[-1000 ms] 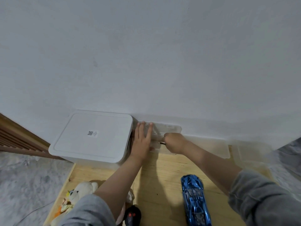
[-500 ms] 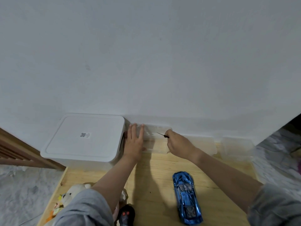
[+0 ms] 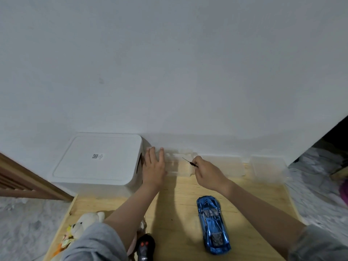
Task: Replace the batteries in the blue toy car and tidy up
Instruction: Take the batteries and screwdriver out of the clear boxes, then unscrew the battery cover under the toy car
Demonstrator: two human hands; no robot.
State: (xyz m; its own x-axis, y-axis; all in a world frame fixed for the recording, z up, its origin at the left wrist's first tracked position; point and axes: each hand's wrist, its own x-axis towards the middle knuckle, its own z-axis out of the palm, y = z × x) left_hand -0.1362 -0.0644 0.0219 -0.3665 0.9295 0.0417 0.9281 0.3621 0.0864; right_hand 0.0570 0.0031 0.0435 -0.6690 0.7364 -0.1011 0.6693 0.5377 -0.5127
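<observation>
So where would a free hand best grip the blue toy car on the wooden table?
Probably across the blue toy car at its middle, coming from above, thumb and fingers on the long flanks. It lies upright on its wheels, nose toward the wall, with bare table on both sides.

Left hand flat, fingers straight, pressing on the clear compartment box by the wall. Right hand pinching a thin screwdriver, tip pointing up-left over that box. White lidded bin just left of the left hand, QR label on top. Two more clear boxes further right along the wall. Blue toy car on the wooden table, nr the right forearm, nose twd the wall. Black remote at bottom edge, plush toy bottom left. Grey sleeves both arms.
</observation>
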